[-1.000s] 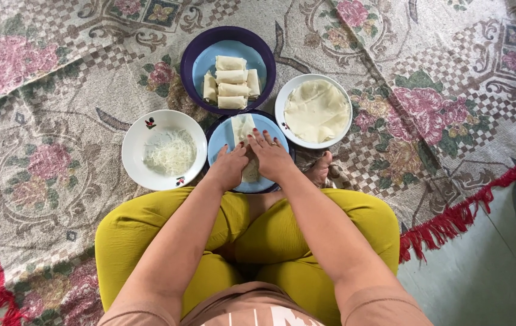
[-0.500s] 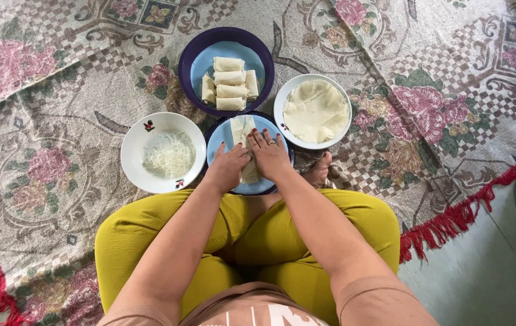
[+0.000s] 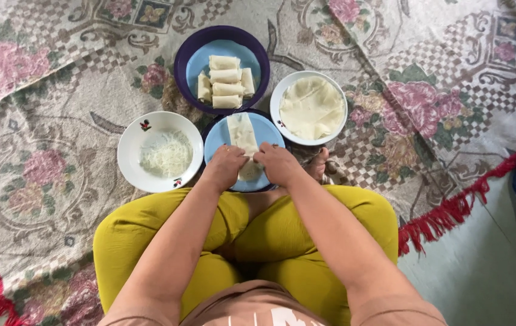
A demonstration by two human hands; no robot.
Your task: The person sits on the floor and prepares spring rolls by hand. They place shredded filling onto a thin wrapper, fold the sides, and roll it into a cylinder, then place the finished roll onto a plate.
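A pale folded pastry wrapper lies lengthwise on a blue plate in front of my crossed legs. My left hand and my right hand sit side by side on the wrapper's near end, fingers curled and pinching it. The far half of the wrapper stays flat and uncovered. The near end is hidden under my fingers.
A purple bowl behind the plate holds several finished rolls. A white bowl at the right holds flat wrappers; a white plate at the left holds white shreds. All stand on a floral rug with a red fringe.
Both hands drew back toward me along the wrapper, and their fingers went from flat and spread to curled on its near end. More of the wrapper's far half now shows.
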